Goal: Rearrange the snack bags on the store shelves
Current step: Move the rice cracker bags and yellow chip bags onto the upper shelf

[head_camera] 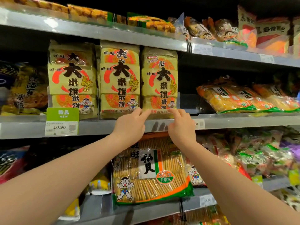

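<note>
Three upright stacks of yellow rice-cracker bags stand side by side on the middle shelf (100,126). My left hand (131,125) and my right hand (181,125) reach up to the bottom edge of the rightmost yellow bag (159,83). The fingertips of both hands touch its lower seam, left hand at its left corner, right hand at its right corner. Whether the fingers pinch the seam or only rest on it is not clear. The middle yellow bag (119,80) and the left yellow bag (71,80) stand untouched.
Orange cracker bags (243,98) lie flat at the right of the same shelf, beyond a dark gap. A large cracker bag (151,169) stands on the shelf below, between my forearms. A green price tag (62,120) hangs at left. More snack bags (211,30) fill the top shelf.
</note>
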`<state>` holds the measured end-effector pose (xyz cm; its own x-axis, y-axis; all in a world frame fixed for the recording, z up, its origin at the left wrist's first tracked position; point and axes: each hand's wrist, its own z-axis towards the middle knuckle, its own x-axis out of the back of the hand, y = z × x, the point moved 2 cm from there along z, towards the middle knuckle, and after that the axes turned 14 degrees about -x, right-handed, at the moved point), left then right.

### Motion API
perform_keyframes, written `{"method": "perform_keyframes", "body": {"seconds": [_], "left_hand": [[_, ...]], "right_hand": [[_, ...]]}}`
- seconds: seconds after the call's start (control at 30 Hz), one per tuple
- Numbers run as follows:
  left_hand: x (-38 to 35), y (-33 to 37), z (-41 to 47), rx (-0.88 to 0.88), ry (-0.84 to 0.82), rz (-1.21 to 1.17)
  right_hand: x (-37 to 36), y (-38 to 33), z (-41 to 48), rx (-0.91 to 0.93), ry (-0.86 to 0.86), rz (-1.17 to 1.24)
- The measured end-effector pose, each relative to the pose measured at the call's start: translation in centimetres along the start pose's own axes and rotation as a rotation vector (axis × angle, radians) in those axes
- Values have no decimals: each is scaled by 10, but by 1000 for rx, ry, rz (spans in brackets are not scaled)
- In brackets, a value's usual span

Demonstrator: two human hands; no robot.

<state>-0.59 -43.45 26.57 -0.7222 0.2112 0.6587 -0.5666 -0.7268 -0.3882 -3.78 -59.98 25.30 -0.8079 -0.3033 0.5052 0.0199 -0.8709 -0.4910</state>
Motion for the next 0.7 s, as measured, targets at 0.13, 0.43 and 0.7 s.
{"method": "perform_keyframes", "body": {"seconds": [0.13,0.43,0.7], "left_hand": [[6,8,-22,30,5,-36],[40,15,-109,184,50,-85],[68,23,-222,285,-47,-173]], "right_hand": [[0,-16,-22,12,7,59],[1,-51,-108,-45,-106,200],[-6,-84,-203,-20,-281,294]]}}
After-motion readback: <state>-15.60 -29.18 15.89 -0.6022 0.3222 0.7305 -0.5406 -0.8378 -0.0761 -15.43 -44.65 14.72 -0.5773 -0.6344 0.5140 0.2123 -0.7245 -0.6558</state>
